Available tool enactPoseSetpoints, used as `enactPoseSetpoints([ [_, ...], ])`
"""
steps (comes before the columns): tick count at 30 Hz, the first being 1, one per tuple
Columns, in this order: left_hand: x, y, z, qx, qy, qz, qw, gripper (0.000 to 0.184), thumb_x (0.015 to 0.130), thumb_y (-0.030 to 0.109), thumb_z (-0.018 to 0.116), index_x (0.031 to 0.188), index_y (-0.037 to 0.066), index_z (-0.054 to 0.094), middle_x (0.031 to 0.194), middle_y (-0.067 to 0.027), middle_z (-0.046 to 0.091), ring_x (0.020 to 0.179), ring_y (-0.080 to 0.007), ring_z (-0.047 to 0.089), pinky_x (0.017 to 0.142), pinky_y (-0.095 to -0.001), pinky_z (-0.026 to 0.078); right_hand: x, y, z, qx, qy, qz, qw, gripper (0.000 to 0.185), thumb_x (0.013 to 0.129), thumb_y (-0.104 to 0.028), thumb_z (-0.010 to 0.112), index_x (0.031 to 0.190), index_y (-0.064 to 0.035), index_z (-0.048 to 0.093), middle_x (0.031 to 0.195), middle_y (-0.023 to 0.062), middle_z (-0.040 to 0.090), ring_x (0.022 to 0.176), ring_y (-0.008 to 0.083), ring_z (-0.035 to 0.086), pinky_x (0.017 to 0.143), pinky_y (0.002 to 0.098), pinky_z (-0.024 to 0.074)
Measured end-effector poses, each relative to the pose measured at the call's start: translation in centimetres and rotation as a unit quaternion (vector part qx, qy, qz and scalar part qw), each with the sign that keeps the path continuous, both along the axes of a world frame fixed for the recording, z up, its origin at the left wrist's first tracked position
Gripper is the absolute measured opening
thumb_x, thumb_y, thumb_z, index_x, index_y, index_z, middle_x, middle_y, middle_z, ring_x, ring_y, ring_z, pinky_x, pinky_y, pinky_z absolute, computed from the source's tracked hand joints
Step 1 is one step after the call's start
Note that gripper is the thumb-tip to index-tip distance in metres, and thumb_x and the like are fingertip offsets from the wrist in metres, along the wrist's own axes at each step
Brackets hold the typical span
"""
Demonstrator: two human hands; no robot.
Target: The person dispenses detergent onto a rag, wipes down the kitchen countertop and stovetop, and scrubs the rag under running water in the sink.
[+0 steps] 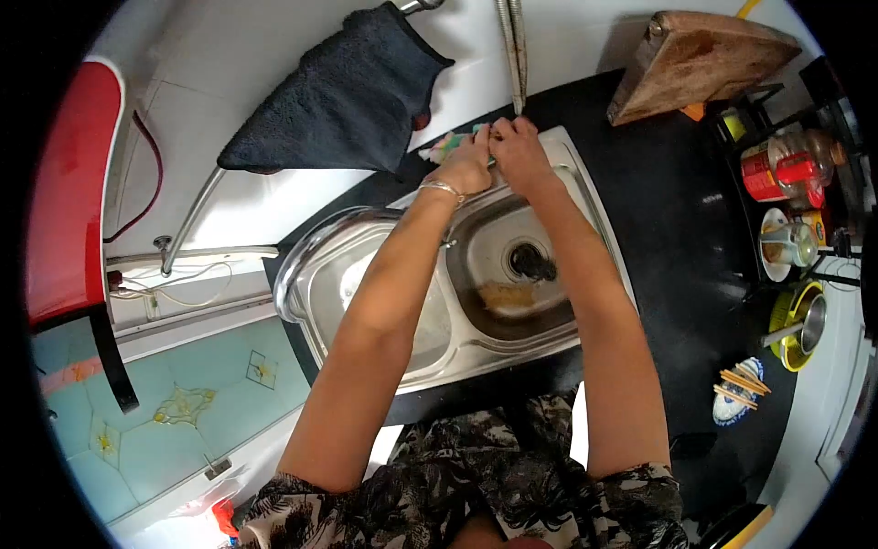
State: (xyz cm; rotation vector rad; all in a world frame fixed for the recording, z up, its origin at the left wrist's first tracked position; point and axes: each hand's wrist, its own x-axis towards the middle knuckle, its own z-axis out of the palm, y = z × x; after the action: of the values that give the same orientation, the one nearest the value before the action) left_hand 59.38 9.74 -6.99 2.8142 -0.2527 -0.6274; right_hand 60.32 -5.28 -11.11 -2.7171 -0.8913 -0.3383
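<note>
Both hands are together at the back rim of a steel double sink (462,343). My left hand (466,166), with a bracelet at the wrist, has its fingers closed on a crumpled multicoloured cloth (441,147) showing green, pink and white. Right beside it, my right hand (519,156) has its fingers curled down against the back edge; what they hold, if anything, is hidden. Below the hands, the right basin (485,233) has a dark drain (530,263) and a brownish patch of residue or water. My left forearm crosses over the divider between the basins.
A dark towel (338,96) hangs from a rail at upper left. A wooden chopping board (700,62) leans against the wall. Jars on a rack (768,172), a yellow colander (783,316) and a dish with wooden sticks (739,393) line the right side.
</note>
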Motion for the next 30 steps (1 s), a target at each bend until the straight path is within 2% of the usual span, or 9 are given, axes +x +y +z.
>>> enactPoseSetpoints([
  [4,-2.4,-3.3,1.1,-0.072,-0.151,-0.109,0.98,0.074,0.08,0.01,0.07,0.146,0.003,0.039,0.128,-0.0275,0.053,0.124,-0.0463,0.052,0.108,-0.0498,0.042,-4.1,-3.0,-0.1,0.105,0.058,-0.101,0.988,0.05,0.078,-0.006,0.072,0.127,-0.0057,0.062,0.12,0.0172,0.055,0.117,0.0372,0.051,0.097,0.047,0.046],
  [7,-6.4,-8.1,-0.2,-0.033,-0.156,-0.062,0.985,0.045,0.084,0.01,0.068,0.127,0.007,0.055,0.119,-0.0222,0.056,0.12,-0.0437,0.054,0.102,-0.0515,0.046,-10.8,-4.0,-1.8,0.221,0.074,-0.188,0.954,0.053,0.078,-0.005,0.074,0.13,-0.0056,0.06,0.122,0.0196,0.055,0.117,0.0389,0.05,0.096,0.0493,0.0467],
  [10,-8.4,-9.2,-3.3,-0.047,-0.257,-0.076,0.962,0.03,0.086,0.011,0.065,0.115,0.008,0.058,0.117,-0.0201,0.056,0.113,-0.0397,0.056,0.096,-0.05,0.048,-13.8,-3.5,-3.0,0.254,0.029,-0.212,0.943,0.057,0.079,-0.006,0.075,0.133,-0.0057,0.057,0.127,0.021,0.052,0.117,0.0398,0.049,0.097,0.0502,0.0466],
  [14,-8.9,-7.0,-6.8,-0.054,-0.362,-0.203,0.908,0.013,0.084,0.01,0.065,0.096,0.006,0.06,0.104,-0.0135,0.059,0.099,-0.0321,0.057,0.089,-0.0432,0.048,-14.5,-2.5,-7.4,0.117,0.146,-0.182,0.965,0.058,0.082,-0.016,0.077,0.135,-0.0032,0.056,0.141,0.0223,0.044,0.126,0.042,0.044,0.108,0.0497,0.0401],
  [19,-11.9,-3.8,-12.2,0.125,-0.094,-0.17,0.973,0.025,0.089,0.01,0.062,0.109,0.0,0.073,0.118,-0.0145,0.067,0.117,-0.0318,0.059,0.102,-0.042,0.047,-15.5,1.4,-11.8,-0.005,0.249,-0.302,0.92,0.051,0.082,-0.02,0.077,0.127,-0.0014,0.061,0.141,0.023,0.045,0.129,0.0412,0.043,0.107,0.0563,0.0386],
  [22,-13.0,-2.9,-10.7,0.147,0.052,-0.082,0.984,0.023,0.091,0.012,0.062,0.107,0.002,0.075,0.117,-0.014,0.068,0.114,-0.0327,0.062,0.103,-0.0441,0.047,-16.6,2.6,-9.6,-0.02,0.327,-0.224,0.918,0.046,0.083,-0.017,0.075,0.124,-0.0011,0.063,0.138,0.0213,0.048,0.127,0.0401,0.044,0.103,0.0574,0.0416],
  [23,-13.6,-1.6,-12.7,0.139,0.062,-0.072,0.986,0.023,0.088,0.013,0.067,0.108,0.003,0.074,0.115,-0.0163,0.07,0.107,-0.0336,0.069,0.086,-0.0479,0.057,-17.6,3.5,-11.9,-0.006,0.291,-0.201,0.936,0.045,0.08,-0.02,0.079,0.119,-0.0045,0.065,0.137,0.0179,0.047,0.132,0.0407,0.041,0.105,0.0537,0.0432],
  [26,-15.4,-1.1,-10.2,0.195,0.113,-0.168,0.96,0.022,0.087,0.013,0.067,0.105,0.004,0.075,0.113,-0.0166,0.071,0.107,-0.0343,0.069,0.087,-0.0473,0.057,-20.6,2.9,-14.6,0.016,0.304,-0.102,0.947,0.028,0.088,-0.018,0.07,0.112,-0.0038,0.069,0.132,0.0183,0.055,0.135,0.0412,0.041,0.1,0.0518,0.0485],
  [30,-19.1,-2.6,-12.4,0.134,0.254,-0.18,0.941,0.024,0.091,0.015,0.06,0.106,0.004,0.075,0.113,-0.0198,0.071,0.104,-0.0359,0.07,0.09,-0.0477,0.055,-22.2,-0.7,-10.3,-0.192,0.46,0.026,0.867,0.021,0.092,-0.016,0.063,0.106,-0.0027,0.073,0.122,0.0184,0.065,0.125,0.037,0.054,0.094,0.0511,0.0534],
])
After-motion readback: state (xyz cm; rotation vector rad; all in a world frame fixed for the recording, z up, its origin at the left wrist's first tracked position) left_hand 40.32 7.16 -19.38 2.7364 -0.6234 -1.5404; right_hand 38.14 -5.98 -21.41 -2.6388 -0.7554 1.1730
